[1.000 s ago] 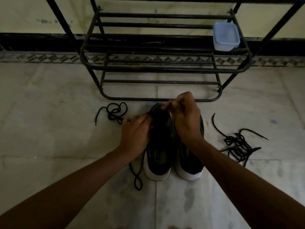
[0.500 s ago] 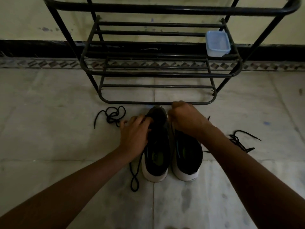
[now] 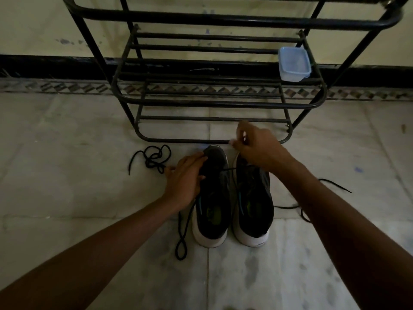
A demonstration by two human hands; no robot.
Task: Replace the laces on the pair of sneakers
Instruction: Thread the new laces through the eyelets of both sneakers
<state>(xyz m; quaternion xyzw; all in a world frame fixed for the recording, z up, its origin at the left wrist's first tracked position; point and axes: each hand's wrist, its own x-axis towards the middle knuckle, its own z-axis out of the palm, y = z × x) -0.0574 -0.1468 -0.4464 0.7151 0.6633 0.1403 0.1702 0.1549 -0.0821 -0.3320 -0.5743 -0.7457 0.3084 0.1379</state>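
While the left hand [image 3: 185, 179] curls its fingers over the forefoot of the left sneaker [image 3: 212, 204] and holds it down, the right hand [image 3: 260, 146] is raised above the toe of the right sneaker [image 3: 253, 202]. Its thumb and fingers are pinched together on what looks like the end of a black lace [image 3: 230, 169] coming taut across from the left sneaker's eyelets. Light is dim, so the pinch itself is hard to read.

Both sneakers stand side by side on the tiled floor [image 3: 67, 198], toes toward the shoe rack [image 3: 212, 104].

Likely risks:
- A long pull could drag the lace tail [image 3: 183, 231], looped at lower left, out through the eyelets.
- The tip could slip from the pinch.
- The left sneaker could tip if the hold loosens.
- The right hand is just beside the rack's bottom bar, so a forward pull could knock it.

Room to pull is upward, sideways, or back toward the person. A tangled lace [image 3: 154, 157] lies near the left hand and another lace [image 3: 335, 186] lies by the right forearm. Either could snag. The plastic container [image 3: 293, 63] sits well apart on a shelf.
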